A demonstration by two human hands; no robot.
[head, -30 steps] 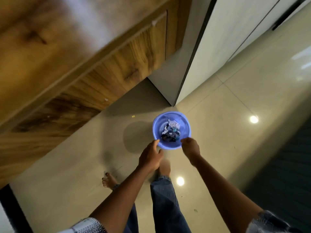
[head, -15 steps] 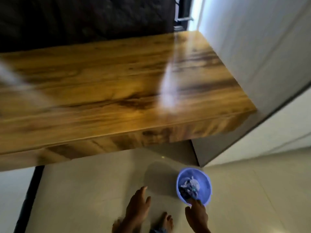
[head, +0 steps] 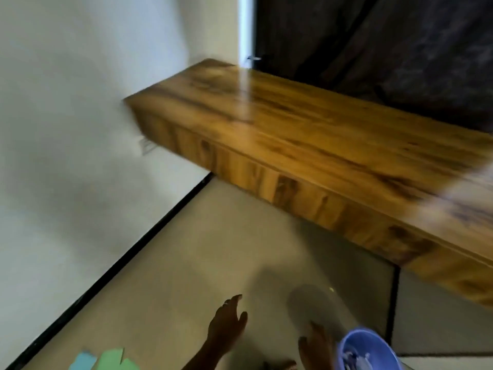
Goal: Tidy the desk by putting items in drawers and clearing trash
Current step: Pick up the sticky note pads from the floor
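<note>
Soft indoor light, moderately bright. Motion blur across the whole frame; edges smeared, worst at right. Pale glare streak runs down the wooden desk top (head: 306,124) from a bright vertical strip (head: 245,30) at top centre. Dark curtain (head: 386,44) stays murky, little detail. Grey shadow pools on the tile floor (head: 213,249) beneath the desk, a rounder one beside the blue bin (head: 344,345). Wide-angle lens bends the black skirting line (head: 128,255). White wall (head: 66,116) evenly lit, hazy.

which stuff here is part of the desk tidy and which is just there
Part of the job:
- wooden desk, drawer fronts shut
- blue bin holding scraps
- blue and green paper pieces on the floor
- left hand, right hand, both empty

Just there:
- dark curtain
- white wall
- wall socket
</note>
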